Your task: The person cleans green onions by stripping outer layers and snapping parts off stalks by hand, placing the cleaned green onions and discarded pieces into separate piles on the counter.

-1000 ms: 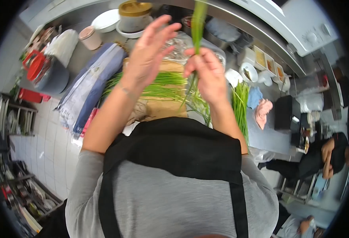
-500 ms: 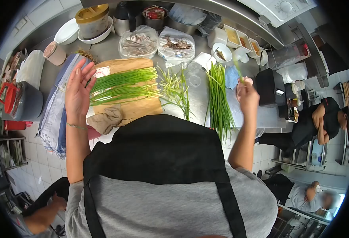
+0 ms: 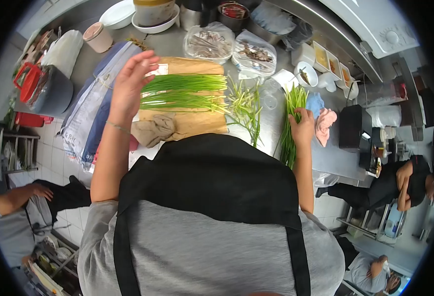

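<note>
My left hand (image 3: pixel 129 79) is raised at the left end of the brown paper, fingers loosely spread and holding nothing. On that paper lie green chives (image 3: pixel 182 84) in long rows, pale ends to the right. A loose pile of trimmed pale-green scraps (image 3: pixel 244 101) sits beside them on the steel. Farther right is a thick bunch of chives (image 3: pixel 289 138) that hangs toward the counter's front edge. My right hand (image 3: pixel 303 126) is on this bunch, its bent fingers closed around some stalks near the upper part.
A pink cloth (image 3: pixel 325 123) and a blue cloth (image 3: pixel 315 104) lie right of the bunch. A beige cloth (image 3: pixel 154 130) rests on the paper's front edge. Bagged bowls (image 3: pixel 208 43) and white containers (image 3: pixel 320 54) line the back. A black box (image 3: pixel 354 127) stands right. Other people stand on both sides.
My right hand has moved from beside the pink cloth onto the chive bunch; the green stalk it held is no longer visible there. The whole view has shifted, and my left hand remains raised.
</note>
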A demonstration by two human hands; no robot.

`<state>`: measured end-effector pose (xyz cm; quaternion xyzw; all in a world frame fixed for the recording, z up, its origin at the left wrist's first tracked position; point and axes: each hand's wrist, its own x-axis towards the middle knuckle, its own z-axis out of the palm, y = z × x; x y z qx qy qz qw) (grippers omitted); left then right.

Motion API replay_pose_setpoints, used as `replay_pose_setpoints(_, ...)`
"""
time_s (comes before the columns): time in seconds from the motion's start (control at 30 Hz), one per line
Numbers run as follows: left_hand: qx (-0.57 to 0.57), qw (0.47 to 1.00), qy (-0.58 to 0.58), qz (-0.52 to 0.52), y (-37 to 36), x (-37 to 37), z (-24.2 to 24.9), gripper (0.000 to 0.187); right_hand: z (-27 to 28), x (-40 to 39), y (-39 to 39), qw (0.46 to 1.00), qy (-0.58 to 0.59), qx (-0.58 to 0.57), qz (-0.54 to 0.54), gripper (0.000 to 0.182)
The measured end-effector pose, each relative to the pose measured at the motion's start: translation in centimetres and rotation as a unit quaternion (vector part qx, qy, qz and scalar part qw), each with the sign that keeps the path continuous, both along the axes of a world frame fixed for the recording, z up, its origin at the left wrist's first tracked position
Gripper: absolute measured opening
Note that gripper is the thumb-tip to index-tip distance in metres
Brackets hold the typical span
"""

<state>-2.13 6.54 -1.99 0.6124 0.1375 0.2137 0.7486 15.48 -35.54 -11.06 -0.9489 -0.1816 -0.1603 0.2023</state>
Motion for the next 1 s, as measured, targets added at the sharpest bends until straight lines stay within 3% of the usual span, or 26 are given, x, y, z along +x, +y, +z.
replay_pose_setpoints(0.1, 0.194, 0.977, 0.079, -0.039, 0.6, 0.9, -3.2, 0.029, 0.6, 0.5, 0.3, 0.999, 0.029, -0.009, -0.039, 0.029)
replay_pose_setpoints(0.2, 0.405, 0.902, 0.134, -0.061, 0.0, 2.1, -4.6, 0.029, 4.0, -0.2, 2.2, 0.997, -0.032, -0.015, -0.071, 0.029)
replay_pose_setpoints(0.33, 0.62, 0.778, 0.098, 0.018, -2.3, 5.2, -8.2, 0.028, 6.0, -0.3, 4.6, 0.994, -0.026, 0.085, 0.058, 0.027)
replay_pose_setpoints(0.37, 0.629, 0.773, 0.076, 0.021, -2.6, 5.6, -8.6, 0.028, 7.0, -1.2, 5.8, 0.991, 0.048, 0.115, 0.052, 0.022)
replay_pose_setpoints(0.43, 0.646, 0.762, 0.034, 0.027, -3.1, 6.0, -8.7, 0.026, 6.4, -1.9, 7.7, 0.982, 0.079, 0.116, 0.124, 0.02)
replay_pose_setpoints(0.53, 0.584, 0.807, 0.0, -0.095, -3.0, 5.9, -7.7, 0.024, 3.6, -2.9, 11.1, 0.951, 0.082, 0.1, 0.28, 0.016)
replay_pose_setpoints(0.6, 0.605, 0.784, 0.019, -0.134, -2.9, 5.5, -7.5, 0.025, 2.7, -4.1, 13.6, 0.934, 0.103, 0.071, 0.336, 0.012)
replay_pose_setpoints(0.7, 0.624, 0.77, 0.039, -0.127, -2.6, 4.4, -7.5, 0.026, 1.4, -4.8, 15.8, 0.942, 0.095, -0.049, 0.319, 0.011)
replay_pose_setpoints(0.8, 0.615, 0.781, 0.039, -0.098, -2.5, 3.4, -7.6, 0.028, 1.3, -4.0, 16.1, 0.943, 0.128, -0.052, 0.302, 0.012)
replay_pose_setpoints(1.0, 0.59, 0.806, -0.026, 0.024, -3.7, 3.3, -5.2, 0.03, 6.3, -3.0, 16.4, 0.931, 0.057, 0.169, 0.318, 0.015)
